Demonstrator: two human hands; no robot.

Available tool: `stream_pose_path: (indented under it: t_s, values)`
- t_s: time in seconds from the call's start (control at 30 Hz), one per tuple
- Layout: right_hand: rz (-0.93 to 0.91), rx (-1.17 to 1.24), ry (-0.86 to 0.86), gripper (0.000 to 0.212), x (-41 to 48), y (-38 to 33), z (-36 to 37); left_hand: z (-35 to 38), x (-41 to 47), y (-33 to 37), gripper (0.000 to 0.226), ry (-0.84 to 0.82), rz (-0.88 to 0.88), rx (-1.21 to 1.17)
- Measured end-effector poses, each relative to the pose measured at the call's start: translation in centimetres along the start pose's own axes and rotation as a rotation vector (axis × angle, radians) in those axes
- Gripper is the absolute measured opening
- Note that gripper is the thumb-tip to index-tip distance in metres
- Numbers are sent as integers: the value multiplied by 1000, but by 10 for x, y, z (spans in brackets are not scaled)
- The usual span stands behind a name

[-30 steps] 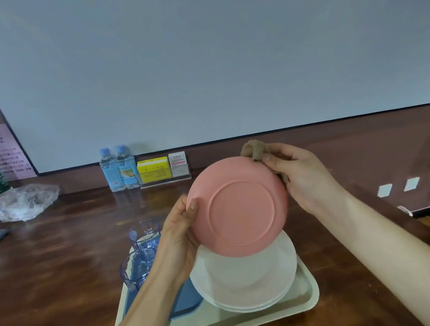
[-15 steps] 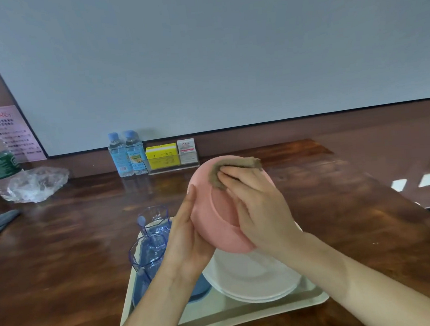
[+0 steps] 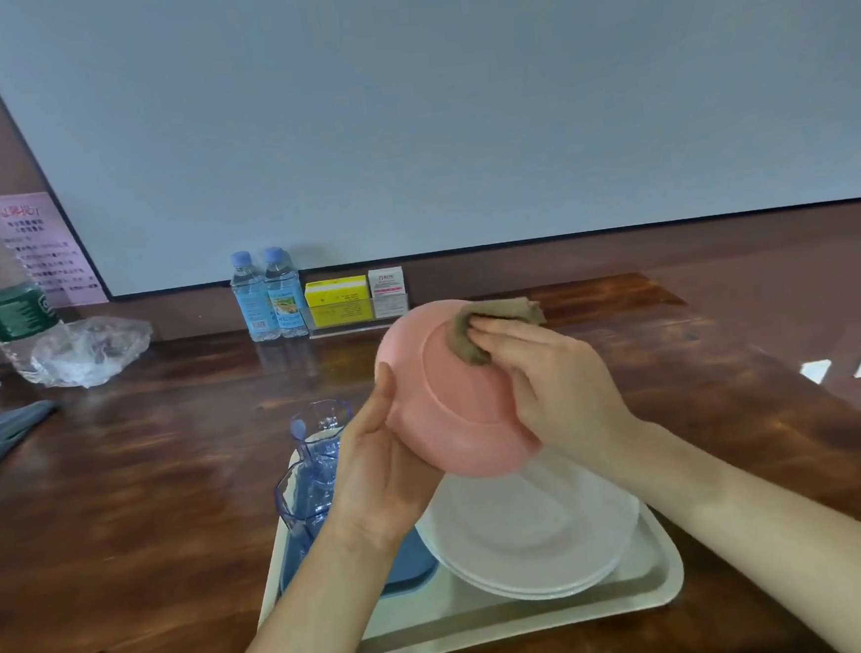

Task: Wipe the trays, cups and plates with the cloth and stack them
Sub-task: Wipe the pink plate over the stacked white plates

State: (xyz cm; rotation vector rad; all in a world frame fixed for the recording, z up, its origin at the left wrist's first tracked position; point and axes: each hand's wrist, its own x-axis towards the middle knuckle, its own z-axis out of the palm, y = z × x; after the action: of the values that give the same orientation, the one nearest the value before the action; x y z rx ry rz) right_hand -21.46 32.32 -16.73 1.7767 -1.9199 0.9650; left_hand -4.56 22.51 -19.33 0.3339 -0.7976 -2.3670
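meeting room: projection screen (image 3: 453,118), wooden table (image 3: 123,505)

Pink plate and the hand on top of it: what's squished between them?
A brown cloth. The right hand presses it against the underside of the pink plate, seen in the head view.

Water bottles (image 3: 251,301), yellow box (image 3: 335,291) by wall; crumpled plastic bag (image 3: 91,350) far left.
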Motion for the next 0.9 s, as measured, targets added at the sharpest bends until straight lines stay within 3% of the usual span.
stream_pose_path:
  t_s: [0.13,0.3,0.47,0.63,0.8,0.9]
  values:
    - [24,-21,-9,43,-32,-4,-1,-6,2,6,63,-5,-14,-58]
    - [-126,135,-83,42,-43,-31,-5,-4,0,-6,75,-68,-45,49]
    - [-120,96,-118,48,-1,-6,1,-3,-2,-3,61,-22,-29,30]
    - [-22,-35,-48,47,-20,14,-4,-6,-1,4,63,24,-57,-36]
    - [-11,63,-46,40,-70,7,-7,-11,3,0,64,-1,-62,-32]
    - [-119,158,-116,31,-75,-4,-10,-13,4,-3,67,9,-80,6]
